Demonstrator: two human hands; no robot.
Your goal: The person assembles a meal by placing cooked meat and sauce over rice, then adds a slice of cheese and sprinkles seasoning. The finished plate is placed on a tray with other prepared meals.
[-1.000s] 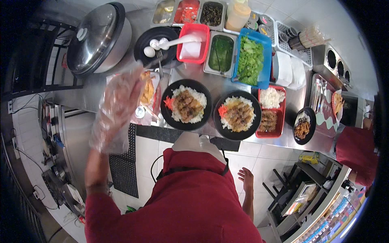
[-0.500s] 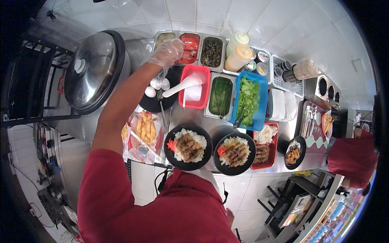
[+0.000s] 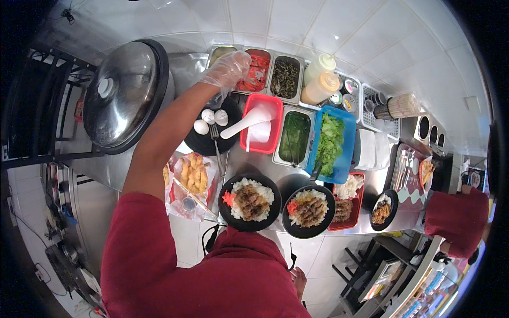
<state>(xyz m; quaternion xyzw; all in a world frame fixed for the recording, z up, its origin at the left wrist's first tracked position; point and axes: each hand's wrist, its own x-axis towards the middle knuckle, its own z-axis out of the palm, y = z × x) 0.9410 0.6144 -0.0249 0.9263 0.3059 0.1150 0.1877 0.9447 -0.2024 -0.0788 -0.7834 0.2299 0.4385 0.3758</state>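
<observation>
My left hand (image 3: 231, 70), in a clear plastic glove, reaches over the left edge of a steel pan of red shredded pickled ginger (image 3: 256, 71). Its fingers are curled together, and what they may grip is hidden. Near my waist, my right hand (image 3: 299, 281) hangs low at my side, partly hidden by my shirt; its fingers look loosely apart, with nothing seen in them. Two black bowls stand at the counter's near edge: a left rice bowl (image 3: 249, 203) and a right rice bowl (image 3: 309, 211), each with browned meat over rice and a bit of red ginger.
Left stands a large lidded pot (image 3: 124, 93). Eggs (image 3: 208, 117) and a fork (image 3: 215, 139) rest on a black plate beside fried food (image 3: 194, 175). Further right are a red tub (image 3: 273, 130), greens (image 3: 331, 143), sauce bottles (image 3: 320, 87) and a person in a red shirt (image 3: 457, 220).
The view has shifted slightly, so the counter things appear a little lower and to the right. My left hand stays at the ginger pan. More of my right hand shows.
</observation>
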